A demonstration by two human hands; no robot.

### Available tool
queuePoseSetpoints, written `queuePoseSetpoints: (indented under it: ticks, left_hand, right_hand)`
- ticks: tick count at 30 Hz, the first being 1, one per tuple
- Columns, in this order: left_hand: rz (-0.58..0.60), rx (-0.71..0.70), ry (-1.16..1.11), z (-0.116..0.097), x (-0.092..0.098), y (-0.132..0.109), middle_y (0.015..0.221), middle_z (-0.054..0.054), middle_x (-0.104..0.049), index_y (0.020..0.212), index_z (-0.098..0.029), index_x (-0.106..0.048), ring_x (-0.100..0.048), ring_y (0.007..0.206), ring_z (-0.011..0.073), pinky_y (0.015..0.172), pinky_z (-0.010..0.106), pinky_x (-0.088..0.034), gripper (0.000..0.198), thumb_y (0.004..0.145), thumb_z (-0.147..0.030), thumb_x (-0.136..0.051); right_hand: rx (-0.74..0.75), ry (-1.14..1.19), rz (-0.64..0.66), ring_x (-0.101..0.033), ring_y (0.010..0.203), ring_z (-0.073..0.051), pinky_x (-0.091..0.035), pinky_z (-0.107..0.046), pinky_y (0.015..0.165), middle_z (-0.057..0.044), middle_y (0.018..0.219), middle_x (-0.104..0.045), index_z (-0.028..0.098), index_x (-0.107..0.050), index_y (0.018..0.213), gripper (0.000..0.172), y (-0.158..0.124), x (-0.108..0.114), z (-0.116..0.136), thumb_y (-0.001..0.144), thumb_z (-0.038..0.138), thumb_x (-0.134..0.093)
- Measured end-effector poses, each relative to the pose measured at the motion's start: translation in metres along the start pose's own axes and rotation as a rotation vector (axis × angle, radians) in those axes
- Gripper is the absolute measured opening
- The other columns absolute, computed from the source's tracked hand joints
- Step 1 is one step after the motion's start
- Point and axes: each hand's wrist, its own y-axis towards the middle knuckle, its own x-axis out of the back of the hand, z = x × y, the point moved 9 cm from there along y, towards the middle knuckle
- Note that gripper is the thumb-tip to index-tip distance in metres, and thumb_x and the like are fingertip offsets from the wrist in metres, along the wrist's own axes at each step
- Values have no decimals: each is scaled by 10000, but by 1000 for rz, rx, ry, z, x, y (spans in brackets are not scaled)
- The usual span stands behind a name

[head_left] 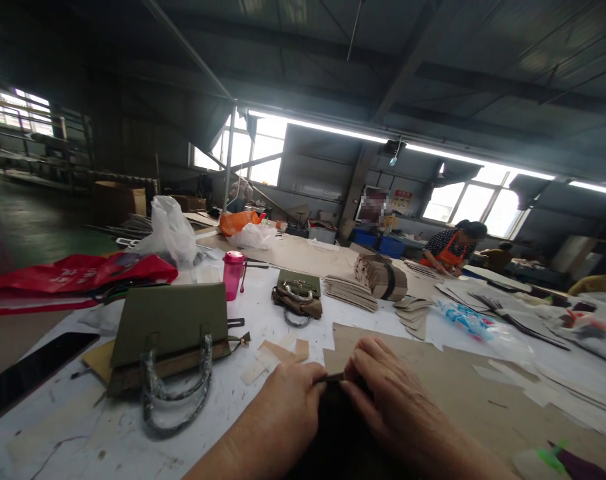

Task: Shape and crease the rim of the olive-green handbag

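Observation:
My left hand point(293, 399) and my right hand point(380, 379) meet over the near edge of the table. Both pinch the rim of a dark piece point(333, 377), whose lower part falls into deep shadow between my wrists. I cannot make out what kind of piece it is. To the left lies a green handbag point(175, 313) with two handles wrapped in clear plastic. Farther off is a smaller green handbag point(297, 287), its handle wrapped too. Several pale scraps point(277, 353) lie just beyond my left hand.
A phone point(37, 370) and a red bag point(73, 277) lie left. Behind the handbags stands a pink bottle point(233, 275). Cardboard stacks point(350, 292), a tied bundle point(381, 275) and brown sheets point(463, 380) cover the table rightward. A person in an orange apron point(449, 252) works across.

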Motion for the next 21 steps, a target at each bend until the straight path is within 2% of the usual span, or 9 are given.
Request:
queuePoseSetpoints:
  ticks: [8,11,14,17,21]
  left_hand:
    - [42,7,-103,4,-2,1,688,-1,-621,705,-186,-606,-548,643,115,614,195,-379,266,774,-222,-352]
    - [59,9,-104,6,-4,1,661,-9,-607,679,-179,-590,-538,635,114,572,190,-360,261,772,-222,-350]
    - [89,3,-104,8,-6,2,666,-11,-599,679,-174,-591,-530,650,114,567,188,-349,256,765,-219,-354]
    - [134,14,-101,9,-10,2,687,-8,-597,721,-177,-604,-524,658,118,543,187,-337,264,762,-220,-347]
    - [131,12,19,4,-6,3,639,-7,-575,665,-166,-589,-510,623,115,517,189,-310,249,749,-227,-362]
  right_hand:
    - [-79,96,-13,-433,798,-170,-375,-299,707,-32,820,-450,163,-452,724,105,0,0,-9,733,60,-472]
    - [-151,187,-38,-457,810,-154,-377,-273,716,-35,871,-475,160,-451,807,124,-3,-2,-20,730,66,-477]
    - [-202,319,75,-503,758,-133,-379,-235,683,-10,821,-549,177,-500,883,103,-6,-14,-29,793,156,-454]
    - [-192,361,184,-504,629,-110,-357,-202,581,22,657,-557,183,-559,763,186,-8,-23,-32,844,243,-403]
    - [-173,307,155,-465,575,-92,-328,-185,545,36,594,-512,168,-526,665,217,-10,-20,-34,837,244,-417]
